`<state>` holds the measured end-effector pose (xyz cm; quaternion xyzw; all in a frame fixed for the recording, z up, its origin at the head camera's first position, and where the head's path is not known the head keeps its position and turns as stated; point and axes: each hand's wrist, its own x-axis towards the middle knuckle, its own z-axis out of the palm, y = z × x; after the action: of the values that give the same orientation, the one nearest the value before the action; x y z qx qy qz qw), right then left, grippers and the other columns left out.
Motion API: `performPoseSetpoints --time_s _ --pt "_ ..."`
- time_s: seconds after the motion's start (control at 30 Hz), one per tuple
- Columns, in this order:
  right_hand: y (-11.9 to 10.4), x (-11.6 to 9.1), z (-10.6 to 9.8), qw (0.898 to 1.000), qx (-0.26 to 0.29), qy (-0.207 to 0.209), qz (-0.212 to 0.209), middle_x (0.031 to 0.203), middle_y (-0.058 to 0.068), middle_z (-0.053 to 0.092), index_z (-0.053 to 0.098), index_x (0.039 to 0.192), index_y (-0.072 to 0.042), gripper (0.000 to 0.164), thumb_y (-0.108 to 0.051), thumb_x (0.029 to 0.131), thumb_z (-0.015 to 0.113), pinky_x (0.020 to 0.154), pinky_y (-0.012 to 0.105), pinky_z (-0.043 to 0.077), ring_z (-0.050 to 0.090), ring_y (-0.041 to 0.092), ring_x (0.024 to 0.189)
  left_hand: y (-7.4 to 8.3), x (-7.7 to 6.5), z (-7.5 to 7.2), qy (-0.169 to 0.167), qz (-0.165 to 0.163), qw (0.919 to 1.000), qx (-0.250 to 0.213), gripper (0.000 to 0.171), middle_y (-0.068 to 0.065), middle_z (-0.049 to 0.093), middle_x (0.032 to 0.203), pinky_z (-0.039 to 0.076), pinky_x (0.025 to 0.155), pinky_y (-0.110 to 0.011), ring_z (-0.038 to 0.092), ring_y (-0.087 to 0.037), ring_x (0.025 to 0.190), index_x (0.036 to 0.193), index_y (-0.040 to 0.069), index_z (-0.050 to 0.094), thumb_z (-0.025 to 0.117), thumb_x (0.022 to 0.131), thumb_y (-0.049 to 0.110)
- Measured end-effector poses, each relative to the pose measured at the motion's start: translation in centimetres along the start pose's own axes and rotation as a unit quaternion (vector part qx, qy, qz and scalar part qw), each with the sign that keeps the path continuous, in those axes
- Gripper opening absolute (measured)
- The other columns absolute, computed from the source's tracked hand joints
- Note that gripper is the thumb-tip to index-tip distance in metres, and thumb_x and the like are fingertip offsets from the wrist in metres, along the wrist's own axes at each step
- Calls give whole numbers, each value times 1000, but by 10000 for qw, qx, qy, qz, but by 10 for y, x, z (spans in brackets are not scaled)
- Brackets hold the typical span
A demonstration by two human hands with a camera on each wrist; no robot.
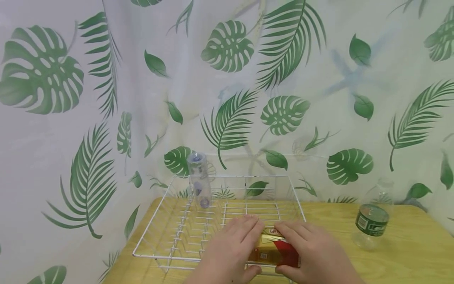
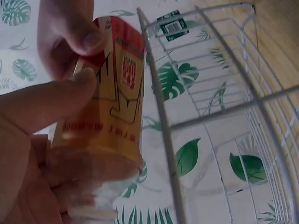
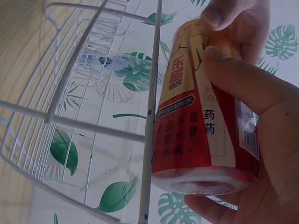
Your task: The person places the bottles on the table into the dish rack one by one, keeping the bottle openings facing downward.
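Observation:
Both hands grip a plastic drink bottle with a gold and red label (image 1: 273,252) at the near side of the white wire basket (image 1: 153,216). It lies sideways, its clear neck end toward the left hand (image 1: 227,248) and its red base toward the right hand (image 1: 312,248). Thumbs press the near side of the bottle (image 2: 107,88), with fingers curled round the other side. In the right wrist view, the bottle's label (image 3: 196,121) overlaps the basket's front wire (image 3: 150,112).
A clear, empty-looking bottle (image 1: 200,181) leans upright inside the basket at the back left. On the wooden table (image 1: 330,228) to the right stands a clear bottle with a green label (image 1: 372,221). Leaf-patterned sheeting (image 1: 244,146) hangs behind and to the left.

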<state>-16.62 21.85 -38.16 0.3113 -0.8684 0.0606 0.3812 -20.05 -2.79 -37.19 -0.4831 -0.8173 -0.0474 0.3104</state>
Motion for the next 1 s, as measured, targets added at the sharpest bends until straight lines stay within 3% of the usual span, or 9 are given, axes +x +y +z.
performPoseSetpoints --time_s 0.13,0.4,1.0 --pt "-7 0 4 9999 -4 -129 -35 119 -5 69 69 125 -14 81 -63 63 87 78 41 59 66 17 102 7 -1 7 37 34 9998 213 93 -6 61 135 40 112 -35 53 -23 131 139 6 54 92 66 50" --pt "-14 0 4 9991 88 -374 151 119 -8 69 69 127 -17 79 -72 71 78 81 42 58 65 15 102 11 -1 9 79 -109 9998 146 87 0 62 128 44 108 -31 57 -19 123 135 9 57 93 64 46" --pt "-15 -1 1 9987 176 -435 173 121 -8 67 68 128 -17 77 -71 73 78 81 42 58 64 15 104 10 -5 7 -224 -178 9988 -406 81 3 60 132 45 106 -27 57 -14 123 139 10 52 91 74 40"
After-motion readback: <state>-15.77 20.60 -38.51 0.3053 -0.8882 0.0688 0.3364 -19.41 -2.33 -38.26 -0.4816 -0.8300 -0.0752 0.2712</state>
